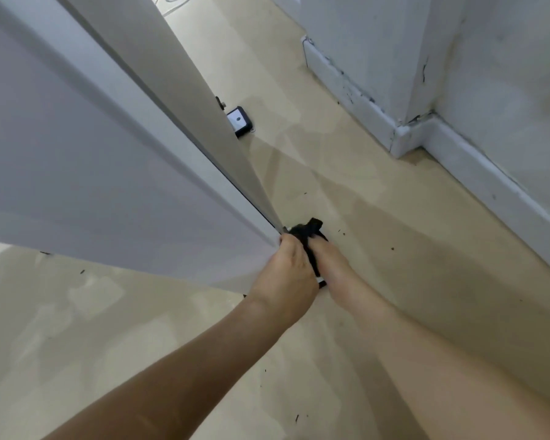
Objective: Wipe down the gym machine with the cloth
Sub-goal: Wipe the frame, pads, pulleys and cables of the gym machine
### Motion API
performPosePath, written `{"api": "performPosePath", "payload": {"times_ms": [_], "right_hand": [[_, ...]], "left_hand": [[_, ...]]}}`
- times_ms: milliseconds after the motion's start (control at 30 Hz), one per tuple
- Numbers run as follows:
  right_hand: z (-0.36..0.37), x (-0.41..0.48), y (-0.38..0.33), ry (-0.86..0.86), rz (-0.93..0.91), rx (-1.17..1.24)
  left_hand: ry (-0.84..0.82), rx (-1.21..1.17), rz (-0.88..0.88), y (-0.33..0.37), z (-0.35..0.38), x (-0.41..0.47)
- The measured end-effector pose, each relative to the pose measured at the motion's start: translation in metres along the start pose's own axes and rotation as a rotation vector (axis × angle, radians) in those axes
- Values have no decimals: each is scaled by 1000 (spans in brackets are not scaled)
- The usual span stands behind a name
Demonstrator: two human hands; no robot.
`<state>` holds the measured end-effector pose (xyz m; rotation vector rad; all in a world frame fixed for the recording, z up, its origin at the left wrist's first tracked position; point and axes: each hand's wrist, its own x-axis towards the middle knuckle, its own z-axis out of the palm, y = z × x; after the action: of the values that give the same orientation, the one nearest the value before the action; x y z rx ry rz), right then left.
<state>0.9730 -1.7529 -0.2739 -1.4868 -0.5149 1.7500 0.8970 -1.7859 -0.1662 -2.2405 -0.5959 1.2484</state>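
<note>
A tall white panel of the gym machine (pixel 102 160) fills the left of the view and narrows down to a corner near the floor. A black cloth (pixel 308 231) is bunched at that bottom corner. My left hand (pixel 286 271) grips the cloth against the panel's lower edge, fingers curled round it. My right hand (pixel 334 265) lies close beside it, fingertips on the cloth; the cloth runs down between both hands. How far the right fingers wrap round the cloth is hidden.
A beige floor (pixel 410 249) with small dark specks spreads below. A white wall corner with scuffed skirting (pixel 400 138) stands at the right. A small black and white foot of the machine (pixel 240 120) rests on the floor behind the panel.
</note>
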Motion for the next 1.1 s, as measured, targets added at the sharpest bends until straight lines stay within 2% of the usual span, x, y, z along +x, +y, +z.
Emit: {"api": "performPosePath", "payload": {"times_ms": [33, 100, 133, 167, 300, 367, 400, 500, 567, 667, 767, 900, 1000, 1100], "right_hand": [[8, -5, 6, -61, 2, -3], [19, -17, 10, -68, -20, 133], [19, -20, 10, -45, -45, 211], [15, -21, 9, -18, -84, 234], [1, -28, -15, 52, -287, 84], [3, -32, -30, 13, -347, 130], [6, -33, -37, -60, -350, 169], [16, -30, -46, -270, -243, 112], [18, -23, -32, -254, -218, 54], [19, -22, -12, -137, -262, -42], [22, -15, 1, -12, -247, -73], [8, -26, 34, 203, -92, -218], [8, -38, 39, 222, -40, -156], [17, -50, 4, 93, -258, -151]], "left_hand": [[37, -91, -1, 1, 1, -2], [153, -352, -50, -5, 3, -6], [230, -401, -52, -9, 4, -9], [290, -363, -32, -11, 5, -10], [402, -318, -17, -13, -2, -14], [452, -353, -13, -19, -6, -14], [456, -376, 1, -23, -9, -14], [350, -389, -27, -32, -22, -22], [247, -359, -53, -21, -22, -22], [94, -268, -74, -13, -28, -20], [81, -205, -158, -17, -24, -22], [7, -68, -188, -13, -20, -21], [-6, -98, -183, -8, -19, -18], [122, -136, -194, -11, -11, -19]]}}
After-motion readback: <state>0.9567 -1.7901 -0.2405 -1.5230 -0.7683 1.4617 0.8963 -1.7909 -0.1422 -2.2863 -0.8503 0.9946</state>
